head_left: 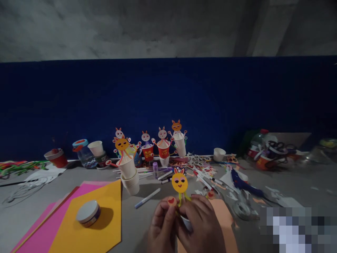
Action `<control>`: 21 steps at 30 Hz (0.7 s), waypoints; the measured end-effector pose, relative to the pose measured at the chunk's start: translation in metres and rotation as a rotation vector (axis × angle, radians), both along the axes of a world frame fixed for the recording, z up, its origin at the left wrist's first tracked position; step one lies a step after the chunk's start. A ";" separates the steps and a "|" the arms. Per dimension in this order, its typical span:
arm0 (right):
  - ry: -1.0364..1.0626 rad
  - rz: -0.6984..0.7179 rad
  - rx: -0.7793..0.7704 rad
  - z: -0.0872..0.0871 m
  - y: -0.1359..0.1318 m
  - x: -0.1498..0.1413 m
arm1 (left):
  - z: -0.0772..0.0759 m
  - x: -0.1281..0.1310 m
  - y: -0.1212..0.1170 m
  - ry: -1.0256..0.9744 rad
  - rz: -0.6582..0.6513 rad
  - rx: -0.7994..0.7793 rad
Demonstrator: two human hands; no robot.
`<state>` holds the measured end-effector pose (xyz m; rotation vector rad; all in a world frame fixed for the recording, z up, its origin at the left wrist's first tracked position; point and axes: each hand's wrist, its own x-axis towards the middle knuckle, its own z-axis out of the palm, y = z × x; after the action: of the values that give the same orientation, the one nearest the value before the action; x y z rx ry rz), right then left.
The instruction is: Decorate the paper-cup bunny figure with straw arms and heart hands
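My left hand point(162, 226) is closed, pinching a small round paper disc point(172, 201) with a red heart on it between thumb and fingers. Beside it, my right hand point(201, 223) is closed round a paper-cup puppet, its fingers near the yellow-green strips below the head. The puppet's yellow round face point(179, 182) has pointed ears and stands upright above my hands. Only a little of its white cup point(186, 223) shows between them; the rest is hidden. Another heart disc point(211, 194) shows just past my right hand. Orange paper point(222, 218) lies beneath.
Several finished cup puppets point(163, 149) stand along the back, one on a cup stack point(131, 182). A round jar point(88, 213) sits on yellow card point(110, 214) at left. Markers point(147, 198), tape point(242, 209), a dark blue glue gun point(243, 186) and paper scraps lie around.
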<state>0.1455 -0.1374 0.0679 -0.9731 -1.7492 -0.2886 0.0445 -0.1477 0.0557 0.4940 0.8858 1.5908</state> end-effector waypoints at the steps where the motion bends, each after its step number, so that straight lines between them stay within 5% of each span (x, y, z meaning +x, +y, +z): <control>1: 0.001 0.002 0.005 0.001 0.000 0.000 | 0.001 -0.002 0.001 -0.008 -0.003 -0.010; 14: 0.007 0.006 0.028 -0.009 0.002 0.000 | 0.000 0.000 0.000 0.062 0.069 0.083; 21: -0.080 0.013 0.104 -0.005 -0.003 0.012 | -0.003 -0.013 0.006 -0.027 0.025 0.007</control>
<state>0.1575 -0.1408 0.0625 -0.8849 -1.7941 -0.4109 0.0314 -0.1417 0.0531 0.4666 0.8693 1.6202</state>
